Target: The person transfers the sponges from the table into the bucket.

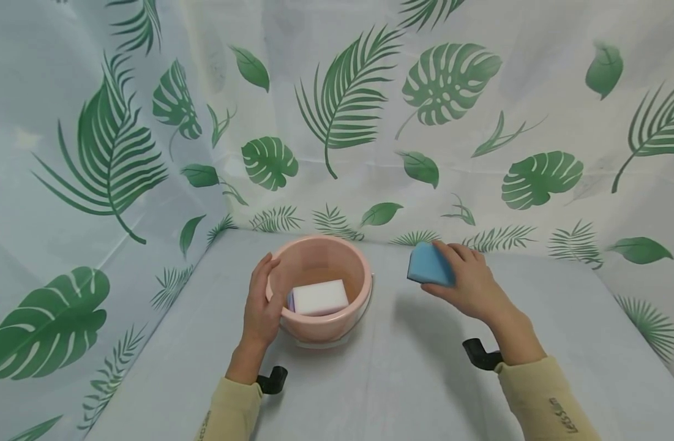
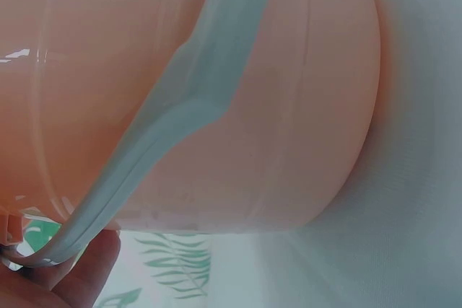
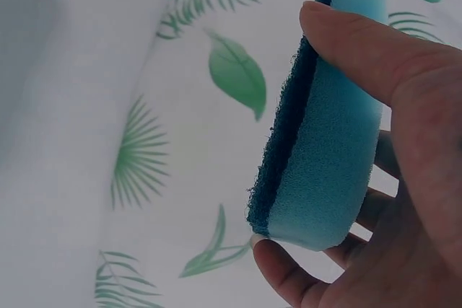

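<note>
Two hands busy: my left hand (image 1: 262,306) cups the pink bucket's (image 1: 337,327) rim at nine o'clock, fingers curled over the edge, a white sponge (image 1: 319,297) lying inside. At three o'clock, well apart, my right hand (image 1: 469,285) pinches the blue scouring sponge (image 1: 427,264) off the table (image 1: 403,380). Best keep the bucket braced and that pinch firm.

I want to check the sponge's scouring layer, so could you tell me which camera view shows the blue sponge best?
The right wrist view: the blue sponge fills the frame edge-on, its darker scouring layer plain, pinched by the right hand. The head view shows it small, partly behind fingers. The left wrist view shows only the pink bucket.
</note>
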### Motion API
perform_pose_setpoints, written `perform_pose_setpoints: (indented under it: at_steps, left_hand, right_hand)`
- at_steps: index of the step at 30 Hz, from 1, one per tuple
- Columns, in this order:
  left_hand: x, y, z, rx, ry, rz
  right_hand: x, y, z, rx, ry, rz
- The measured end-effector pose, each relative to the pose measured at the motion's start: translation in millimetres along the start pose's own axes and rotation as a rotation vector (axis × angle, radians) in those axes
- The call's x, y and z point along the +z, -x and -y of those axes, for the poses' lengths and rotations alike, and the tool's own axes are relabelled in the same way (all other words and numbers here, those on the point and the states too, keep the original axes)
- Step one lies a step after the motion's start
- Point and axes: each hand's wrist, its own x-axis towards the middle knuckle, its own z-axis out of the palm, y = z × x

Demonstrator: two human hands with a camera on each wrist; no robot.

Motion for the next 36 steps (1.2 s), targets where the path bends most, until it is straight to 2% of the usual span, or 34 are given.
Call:
perform_pose_setpoints:
  at_steps: [14, 28, 36]
  left_hand:
    - [1.1, 2.3, 1.3, -0.028, 0.006, 0.002]
    - [1.1, 2.2, 0.0, -0.010, 0.007, -0.015]
    - [1.9, 2.8, -1.3, -0.035, -0.001, 0.003]
  right_hand:
    - [-27, -6, 22, -0.069, -0.009, -0.074]
    - [-38, -16, 50, -0.093, -0.052, -0.063]
    - [-36, -25, 70, -0.123, -0.078, -0.037]
